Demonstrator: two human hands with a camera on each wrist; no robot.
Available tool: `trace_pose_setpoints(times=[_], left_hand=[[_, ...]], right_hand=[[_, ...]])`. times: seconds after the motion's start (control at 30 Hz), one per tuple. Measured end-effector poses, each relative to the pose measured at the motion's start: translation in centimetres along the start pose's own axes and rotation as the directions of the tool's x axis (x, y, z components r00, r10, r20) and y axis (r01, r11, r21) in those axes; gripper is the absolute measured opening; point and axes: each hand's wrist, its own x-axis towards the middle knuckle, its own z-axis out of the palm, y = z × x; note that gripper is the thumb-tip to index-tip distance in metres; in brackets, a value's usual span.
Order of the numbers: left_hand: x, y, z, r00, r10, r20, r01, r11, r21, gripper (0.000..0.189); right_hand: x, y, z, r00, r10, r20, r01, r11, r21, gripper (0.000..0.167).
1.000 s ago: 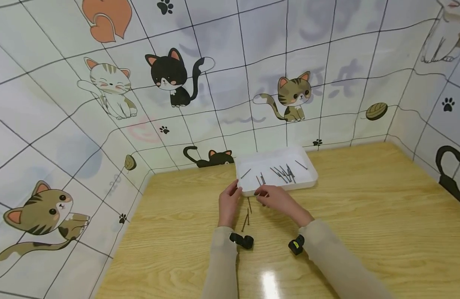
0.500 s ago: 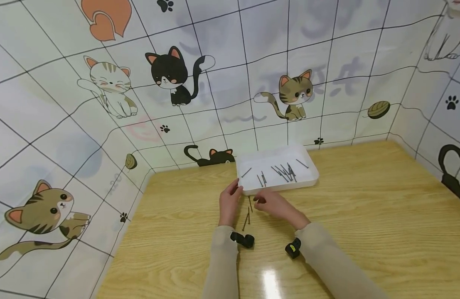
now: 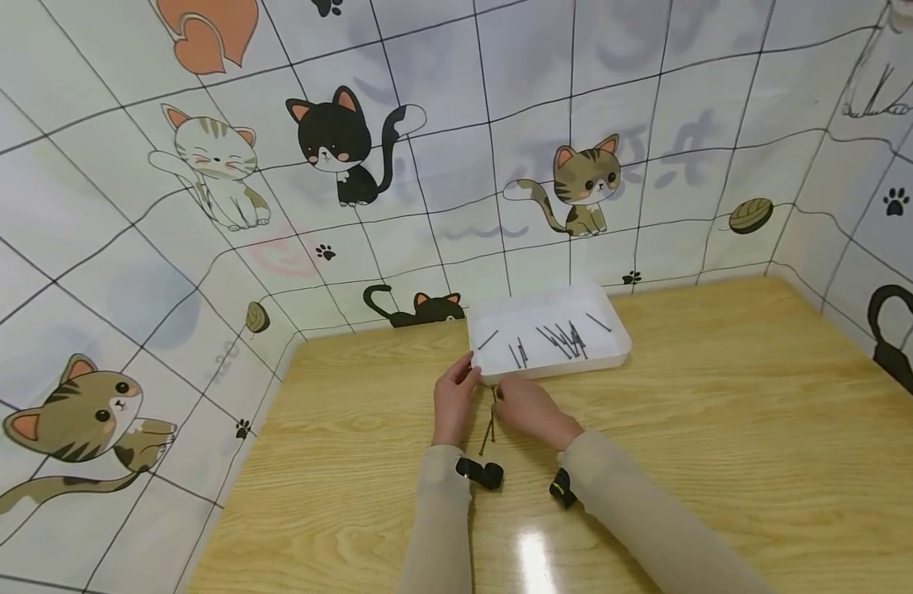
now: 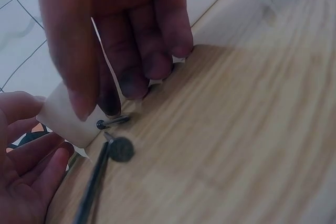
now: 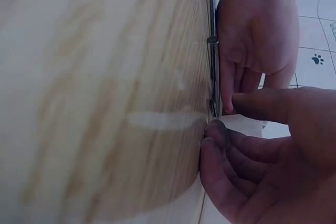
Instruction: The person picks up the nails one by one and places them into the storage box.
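In the head view a white tray (image 3: 530, 313) with several dark nails (image 3: 572, 340) lying in it stands against the back wall. My left hand (image 3: 454, 404) holds the tray's front left corner between thumb and fingers. On the table just in front of that corner lie a few more nails (image 3: 487, 436), roughly in a line. Over the one nearest the tray, my right hand (image 3: 534, 412) reaches down. In the right wrist view its thumb and index finger are spread on either side of that nail (image 5: 212, 107). Two nail heads show up close in the left wrist view, one a flat disc (image 4: 122, 149).
The wooden table (image 3: 723, 429) reaches out to both sides of the tray. Walls printed with cats and grid lines (image 3: 456, 190) border it at the back, left and right. Both wrists carry a small black camera (image 3: 482, 473).
My right hand has come down from the tray's front edge and moved left, over the nails on the table. The left hand keeps its place at the corner.
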Motion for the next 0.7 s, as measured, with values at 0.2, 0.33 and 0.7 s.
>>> trace_pose_setpoints(times=[0.2,0.33,0.7], left_hand=[[0.0,-0.1,0.1,1.000,0.011,0.003,-0.011,1.000,0.002,0.038],[0.0,-0.2,0.0,1.000,0.022,0.005,-0.022,1.000,0.013,0.039],[-0.5,1.0,-0.3,1.000,0.022,0.022,-0.022,1.000,-0.003,0.038]], right_hand=[[0.3,-0.5,0.0,1.000,0.021,0.006,-0.020,0.999,-0.047,0.021],[0.6,-0.6,0.0,1.000,0.001,0.009,0.000,0.994,-0.110,0.026],[1.0,-0.9,-0.3,0.999,0.031,0.027,-0.026,0.986,-0.167,0.020]])
